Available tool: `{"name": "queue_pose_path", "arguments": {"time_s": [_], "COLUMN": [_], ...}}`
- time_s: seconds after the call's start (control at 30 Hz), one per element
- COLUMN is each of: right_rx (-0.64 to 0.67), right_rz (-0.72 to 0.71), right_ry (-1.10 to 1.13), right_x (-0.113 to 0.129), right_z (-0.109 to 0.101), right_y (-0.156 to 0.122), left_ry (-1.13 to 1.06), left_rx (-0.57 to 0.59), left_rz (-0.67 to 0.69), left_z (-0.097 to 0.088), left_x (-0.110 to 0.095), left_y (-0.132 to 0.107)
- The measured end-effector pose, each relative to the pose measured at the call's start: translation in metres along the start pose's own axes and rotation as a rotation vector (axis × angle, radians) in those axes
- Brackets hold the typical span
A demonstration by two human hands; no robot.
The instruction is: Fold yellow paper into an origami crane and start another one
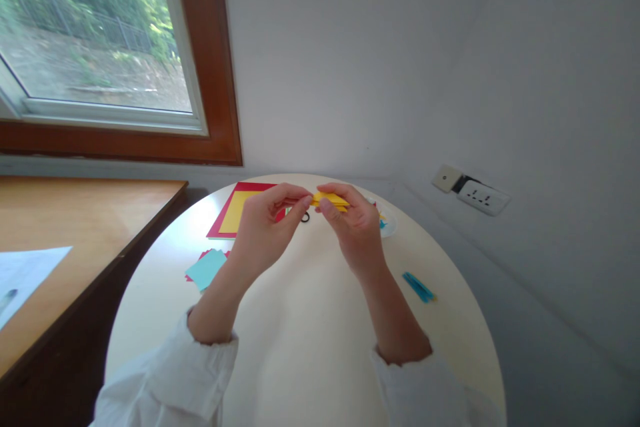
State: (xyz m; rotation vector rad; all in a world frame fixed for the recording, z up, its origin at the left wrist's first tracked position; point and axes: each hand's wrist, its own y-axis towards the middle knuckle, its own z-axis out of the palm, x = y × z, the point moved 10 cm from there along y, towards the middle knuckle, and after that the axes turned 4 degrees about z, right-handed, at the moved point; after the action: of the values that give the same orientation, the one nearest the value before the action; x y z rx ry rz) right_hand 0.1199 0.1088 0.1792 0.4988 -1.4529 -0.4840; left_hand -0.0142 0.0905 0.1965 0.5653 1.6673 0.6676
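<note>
A small piece of folded yellow paper (332, 199) is held up over the far part of the round white table (310, 327). My left hand (267, 223) pinches its left tip between thumb and fingers. Around its right side closes my right hand (357, 223), thumb in front and fingers behind. Below and behind the hands, a dark ring (305, 217), perhaps a scissors handle, is partly hidden.
Red and yellow sheets (235, 212) lie at the back left, with light blue paper squares (207, 269) nearer. Blue folded strips (419, 287) rest at right. A clear dish (389, 223) holds small coloured pieces. A wooden desk (90, 213) adjoins at left; the wall has a socket (483, 197).
</note>
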Motion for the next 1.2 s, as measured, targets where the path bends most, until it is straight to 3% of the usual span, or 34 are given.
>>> {"name": "queue_pose_path", "arguments": {"time_s": [0.33,0.77,0.9,1.2], "right_rx": [0.019,0.025,0.030,-0.044], "right_rz": [-0.011,0.062,0.023,-0.042], "right_ry": [0.029,0.122,0.104,-0.019], "right_x": [-0.004,-0.011,-0.008,-0.003], "right_z": [0.002,0.003,0.003,-0.002], "right_y": [0.000,-0.001,0.000,-0.002], "left_ry": [0.034,0.239,0.202,0.004], "left_rx": [-0.035,0.007,-0.020,-0.005], "left_rz": [0.021,0.245,0.207,-0.028], "left_z": [-0.003,0.000,-0.003,0.000], "left_x": [0.003,-0.011,-0.010,0.005], "left_y": [0.000,-0.002,-0.002,0.000]}}
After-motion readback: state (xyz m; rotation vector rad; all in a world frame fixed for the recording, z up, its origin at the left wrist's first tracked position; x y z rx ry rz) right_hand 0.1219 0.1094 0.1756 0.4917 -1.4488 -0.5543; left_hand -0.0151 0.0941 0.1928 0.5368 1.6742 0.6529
